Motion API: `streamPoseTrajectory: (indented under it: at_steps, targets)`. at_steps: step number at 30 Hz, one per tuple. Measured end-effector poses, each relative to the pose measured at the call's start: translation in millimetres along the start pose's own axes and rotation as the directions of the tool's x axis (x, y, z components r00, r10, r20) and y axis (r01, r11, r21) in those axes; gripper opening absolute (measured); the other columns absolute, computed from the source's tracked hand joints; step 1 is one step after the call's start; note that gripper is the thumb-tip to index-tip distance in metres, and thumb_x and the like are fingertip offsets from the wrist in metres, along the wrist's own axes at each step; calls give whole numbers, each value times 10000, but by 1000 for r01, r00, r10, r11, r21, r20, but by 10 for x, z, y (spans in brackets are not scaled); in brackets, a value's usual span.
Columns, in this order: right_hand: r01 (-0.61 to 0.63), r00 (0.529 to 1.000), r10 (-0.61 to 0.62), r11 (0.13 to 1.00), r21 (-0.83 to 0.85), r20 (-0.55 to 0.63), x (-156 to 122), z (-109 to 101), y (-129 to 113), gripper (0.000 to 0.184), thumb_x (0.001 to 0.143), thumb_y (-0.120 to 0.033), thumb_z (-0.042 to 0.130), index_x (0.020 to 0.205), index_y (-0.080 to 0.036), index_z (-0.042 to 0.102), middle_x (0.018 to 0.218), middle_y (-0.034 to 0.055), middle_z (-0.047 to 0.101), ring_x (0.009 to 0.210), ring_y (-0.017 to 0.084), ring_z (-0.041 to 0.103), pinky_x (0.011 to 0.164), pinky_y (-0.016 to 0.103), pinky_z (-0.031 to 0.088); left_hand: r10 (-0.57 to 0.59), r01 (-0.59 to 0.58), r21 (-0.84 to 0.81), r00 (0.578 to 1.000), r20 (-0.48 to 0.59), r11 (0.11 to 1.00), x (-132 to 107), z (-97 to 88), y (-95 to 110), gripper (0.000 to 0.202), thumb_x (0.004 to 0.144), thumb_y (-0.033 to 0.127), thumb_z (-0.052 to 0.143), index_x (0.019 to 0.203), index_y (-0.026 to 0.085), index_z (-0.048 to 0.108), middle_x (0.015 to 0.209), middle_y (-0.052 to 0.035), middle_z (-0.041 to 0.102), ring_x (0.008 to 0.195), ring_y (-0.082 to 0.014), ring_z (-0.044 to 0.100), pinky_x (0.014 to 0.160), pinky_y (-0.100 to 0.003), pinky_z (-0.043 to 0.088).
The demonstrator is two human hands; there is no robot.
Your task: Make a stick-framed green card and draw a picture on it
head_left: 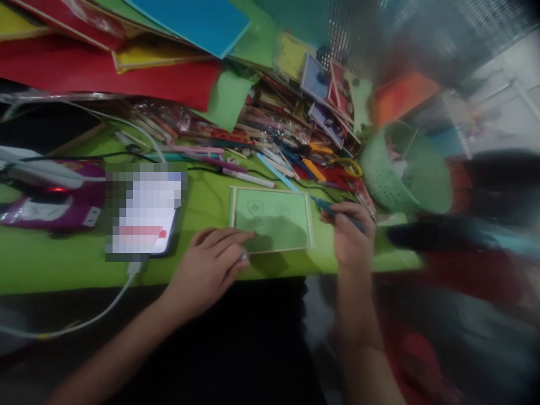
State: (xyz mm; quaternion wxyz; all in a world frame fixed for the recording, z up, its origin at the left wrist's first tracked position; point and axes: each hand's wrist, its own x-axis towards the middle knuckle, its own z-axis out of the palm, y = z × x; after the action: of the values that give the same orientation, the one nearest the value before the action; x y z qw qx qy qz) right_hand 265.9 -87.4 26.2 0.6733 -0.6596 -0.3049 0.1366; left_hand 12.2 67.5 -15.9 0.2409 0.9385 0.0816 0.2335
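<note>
A green card (272, 225) edged with thin pale sticks lies on the green tabletop in front of me. Dark round pencil-like marks show on its upper left, with a fainter one to the right. My left hand (219, 256) rests with outstretched fingers on the card's lower left corner. Just right of the card, my right hand (354, 230) is closed around a blue-teal pen (327, 207). The pen's tip points left, close to the card's upper right corner; whether it touches cannot be made out.
A phone (145, 214) with a white cable lies at the left, beside a purple packet (54, 197). Pens, sticks and orange-handled scissors (320, 152) clutter the table's back. A green basket (405, 169) stands at right; coloured sheets (169, 73) are piled behind.
</note>
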Motion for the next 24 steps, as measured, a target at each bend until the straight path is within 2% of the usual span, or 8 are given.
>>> streamPoseTrajectory:
  at_steps: [3, 8, 14, 24]
  targets:
    - [-103, 992, 106, 994, -41, 69, 90, 38, 212, 150, 798, -302, 823, 923, -242, 765, 817, 6, 742, 753, 185, 743, 675, 310, 584, 0, 1, -16, 999, 37, 1000, 0, 35, -66, 242, 1094, 306, 433, 976, 221, 626, 1309, -23, 760, 1184, -268, 670, 969, -447, 382]
    - [-163, 978, 170, 984, -70, 116, 106, 48, 395, 139, 794, -278, 820, 895, -236, 734, 766, -29, 716, 700, 150, 718, 645, 270, 547, -7, 8, -22, 998, 62, 1000, -34, 49, -92, 209, 1079, 292, 458, 1017, 226, 646, 1283, -23, 772, 1159, -269, 688, 967, -455, 386]
    - [-94, 985, 131, 956, -277, 115, 7, 96, 340, 56, 814, -247, 759, 846, -223, 720, 725, -34, 681, 640, 129, 634, 571, 254, 472, -14, 17, -40, 997, 74, 999, -40, 38, -104, 171, 1060, 272, 484, 979, 227, 628, 1288, -11, 770, 1169, -279, 682, 958, -464, 399]
    - [-39, 985, 98, 930, -366, 143, -36, 77, 339, 34, 841, -245, 738, 865, -228, 720, 748, -36, 682, 635, 117, 604, 569, 262, 462, -30, 36, -70, 996, 89, 997, -42, 16, -110, 172, 1051, 279, 496, 967, 238, 640, 1276, -3, 775, 1167, -282, 689, 952, -475, 426]
